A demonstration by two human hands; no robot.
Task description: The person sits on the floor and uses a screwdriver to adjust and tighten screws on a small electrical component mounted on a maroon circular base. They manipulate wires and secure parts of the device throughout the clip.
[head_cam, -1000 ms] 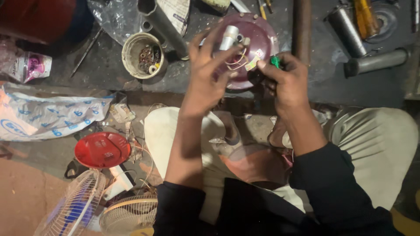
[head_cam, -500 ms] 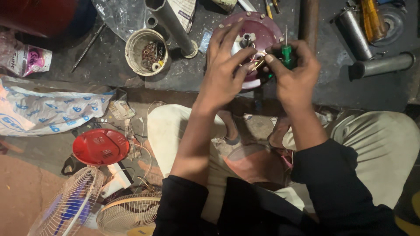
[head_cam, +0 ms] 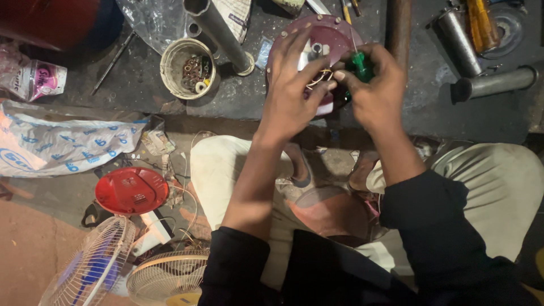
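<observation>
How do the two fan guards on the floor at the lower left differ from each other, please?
The left fan guard is white with a bluish centre and lies tilted, cut by the picture's edge; the right fan guard is cream with a yellowish centre and lies flatter beside the person's sleeve. The left one shows more of its wire face. Both are round, radial wire grilles.

Maroon round motor housing [head_cam: 334, 31] with pale wires [head_cam: 318, 79]; green screwdriver handle [head_cam: 359, 63]. Red round cover [head_cam: 131, 190] on floor. White plastic bag [head_cam: 62, 146] with blue print. Pink-and-white packet [head_cam: 44, 79]. Cream tub [head_cam: 187, 68] of mixed washers. Black sleeves [head_cam: 436, 226], beige trousers [head_cam: 498, 187].
</observation>
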